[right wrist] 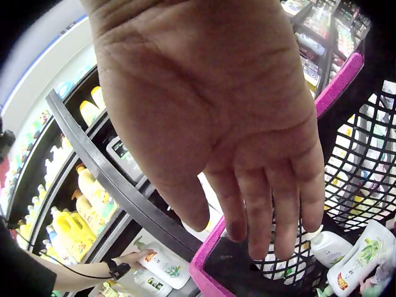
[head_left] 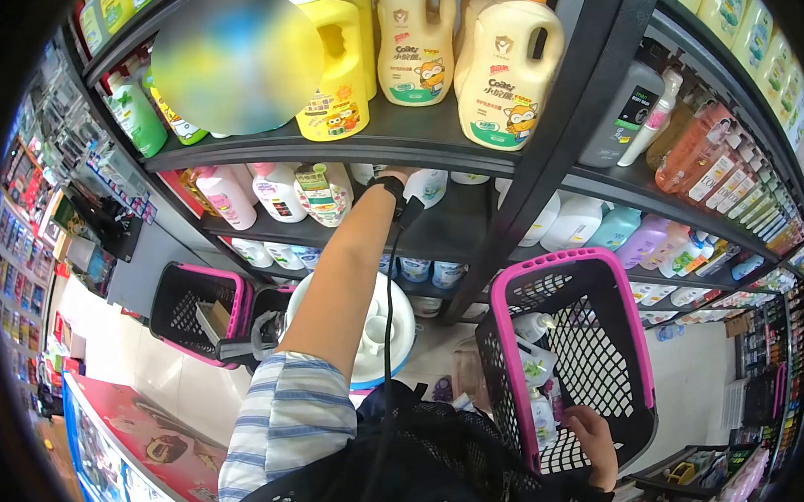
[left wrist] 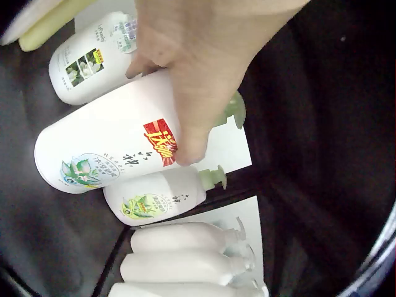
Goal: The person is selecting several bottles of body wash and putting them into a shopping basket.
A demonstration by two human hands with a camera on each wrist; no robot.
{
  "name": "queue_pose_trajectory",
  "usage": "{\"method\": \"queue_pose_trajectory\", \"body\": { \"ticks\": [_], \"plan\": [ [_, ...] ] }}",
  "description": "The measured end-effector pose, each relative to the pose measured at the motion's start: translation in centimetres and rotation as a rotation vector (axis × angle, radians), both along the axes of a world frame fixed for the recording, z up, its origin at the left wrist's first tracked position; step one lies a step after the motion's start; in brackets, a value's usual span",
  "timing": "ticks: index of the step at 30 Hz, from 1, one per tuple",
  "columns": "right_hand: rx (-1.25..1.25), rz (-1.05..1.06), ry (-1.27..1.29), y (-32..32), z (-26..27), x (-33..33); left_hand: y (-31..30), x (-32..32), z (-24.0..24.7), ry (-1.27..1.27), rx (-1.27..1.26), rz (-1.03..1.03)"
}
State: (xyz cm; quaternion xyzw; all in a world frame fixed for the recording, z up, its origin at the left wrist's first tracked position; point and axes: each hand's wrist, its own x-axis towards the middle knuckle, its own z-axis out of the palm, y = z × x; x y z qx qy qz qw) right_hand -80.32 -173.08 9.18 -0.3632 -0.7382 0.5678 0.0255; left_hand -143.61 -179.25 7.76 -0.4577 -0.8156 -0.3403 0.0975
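On the lower shelf, my left hand [left wrist: 192, 68] grips a white pump bottle [left wrist: 114, 142] near its neck, thumb over the front by a red label. The bottle bears a leaf-and-flower print and has a green pump. A similar white bottle with a green print [left wrist: 154, 195] lies beside it in the left wrist view, and another white bottle [left wrist: 93, 68] is on its other side. My right hand [right wrist: 216, 124] has its fingers extended and holds nothing, by the near end of a black shopping basket [head_left: 562, 259] with a pink rim. White pump bottles [right wrist: 365, 253] lie inside the basket.
Large yellow and cream bottles [head_left: 507, 77] stand on the shelf above my left arm. A black shelf upright [head_left: 557, 88] separates two bays. Another pink-rimmed basket [head_left: 201, 311] and a round white tub [head_left: 401, 328] are on the floor. A black cable [head_left: 390, 333] hangs along my left arm.
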Motion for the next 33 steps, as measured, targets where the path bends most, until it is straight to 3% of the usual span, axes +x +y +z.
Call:
{"method": "queue_pose_trajectory", "body": {
  "ticks": [4, 6, 9, 10, 14, 18, 21, 25, 27, 31, 33],
  "plan": [
    [-0.027, 0.023, 0.054, -0.2, -0.3, -0.9, -0.7, 2.1, 1.2, 0.005, -0.038, -0.005],
    [-0.001, 0.056, 0.054, -0.3, -0.8, -1.3, -2.3, 4.3, 1.9, -0.111, -0.141, 0.039],
    [-0.015, 0.124, 0.063, -0.6, -0.6, -1.8, -3.9, 5.7, 0.1, -0.158, -0.197, 0.213],
    [-0.034, 0.112, 0.075, -0.7, -0.5, -2.0, -5.0, 7.6, 1.5, -0.290, -0.213, 0.206],
    [0.005, 0.156, 0.095, -1.7, 1.4, -3.6, -9.0, 12.8, 1.1, -0.189, -0.062, 0.125],
    [0.091, 0.328, 0.138, -2.4, 2.9, -6.2, -13.5, 18.1, 3.4, -0.208, -0.112, 0.059],
    [0.097, 0.401, 0.171, -2.8, 3.6, -9.4, -16.5, 22.1, 8.2, -0.345, -0.209, -0.128],
    [0.089, 0.314, 0.418, -5.8, 5.7, -14.1, -18.8, 26.6, 13.8, -0.348, -0.232, -0.427],
    [0.166, 0.444, 0.570, -6.6, 6.8, -15.3, -18.8, 28.6, 16.4, -0.419, -0.239, -0.543],
    [0.171, 0.478, 0.569, -6.4, 9.0, -14.2, -17.3, 30.3, 17.4, -0.453, -0.162, -0.712],
    [-0.063, 0.343, 0.588, -5.9, 9.5, -13.1, -15.4, 30.8, 18.1, -0.422, -0.167, -0.766]
  ]
}}
